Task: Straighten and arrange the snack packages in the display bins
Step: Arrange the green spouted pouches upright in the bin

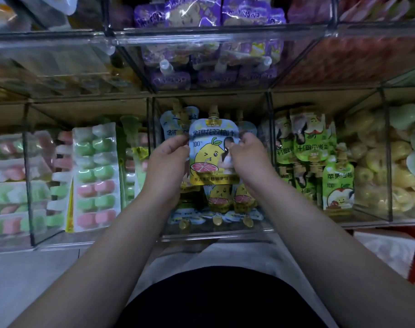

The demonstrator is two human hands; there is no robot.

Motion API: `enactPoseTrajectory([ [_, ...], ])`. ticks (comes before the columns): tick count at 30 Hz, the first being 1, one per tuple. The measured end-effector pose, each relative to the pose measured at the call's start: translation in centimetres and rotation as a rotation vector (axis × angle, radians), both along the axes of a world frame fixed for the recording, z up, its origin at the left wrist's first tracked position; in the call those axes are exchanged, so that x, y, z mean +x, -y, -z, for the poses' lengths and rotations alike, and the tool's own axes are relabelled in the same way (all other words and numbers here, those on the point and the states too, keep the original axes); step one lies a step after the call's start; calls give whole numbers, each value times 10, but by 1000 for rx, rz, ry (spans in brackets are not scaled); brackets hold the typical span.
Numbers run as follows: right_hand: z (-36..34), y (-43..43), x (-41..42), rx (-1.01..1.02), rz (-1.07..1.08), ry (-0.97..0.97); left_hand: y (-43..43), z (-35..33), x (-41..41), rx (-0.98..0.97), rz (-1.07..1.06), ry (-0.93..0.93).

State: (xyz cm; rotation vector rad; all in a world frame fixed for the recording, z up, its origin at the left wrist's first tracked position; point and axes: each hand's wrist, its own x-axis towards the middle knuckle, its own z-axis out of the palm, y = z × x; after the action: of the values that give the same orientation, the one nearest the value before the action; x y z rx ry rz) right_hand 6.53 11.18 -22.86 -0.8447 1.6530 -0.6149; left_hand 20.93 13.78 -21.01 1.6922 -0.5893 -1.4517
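A light-blue spouted pouch (210,147) with a yellow cartoon fruit and a pink grapefruit slice stands upright in the middle clear bin (216,233). My left hand (166,162) pinches its left edge near the top. My right hand (247,159) pinches its right edge, the thumb lying over the front. More pouches of the same kind (221,197) stand behind and below it, and some lie flat at the bin's front with their caps toward me.
To the left, a clear bin holds trays of green and pink jelly cups (96,176). On the right stand green apple pouches (313,147), then yellow round jellies (377,166). Purple pouches (208,65) fill the bin above. A red and white box (395,252) sits at lower right.
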Motion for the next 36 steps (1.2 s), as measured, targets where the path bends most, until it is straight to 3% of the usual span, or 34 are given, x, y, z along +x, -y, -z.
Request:
enactPoseTrajectory([
  [6, 10, 9, 27, -129, -48, -70, 12, 20, 10, -20, 42, 102],
  [14, 24, 13, 48, -116, -201, -192, 13, 36, 12, -19, 177, 221],
  [18, 21, 13, 46, -120, -223, -216, 12, 35, 14, -8, 181, 174],
  [26, 13, 13, 43, -168, -176, -126, 10, 28, 14, 1, 174, 116],
  [36, -23, 3, 23, -247, -57, 128, 13, 5, -2, -71, 54, -99],
])
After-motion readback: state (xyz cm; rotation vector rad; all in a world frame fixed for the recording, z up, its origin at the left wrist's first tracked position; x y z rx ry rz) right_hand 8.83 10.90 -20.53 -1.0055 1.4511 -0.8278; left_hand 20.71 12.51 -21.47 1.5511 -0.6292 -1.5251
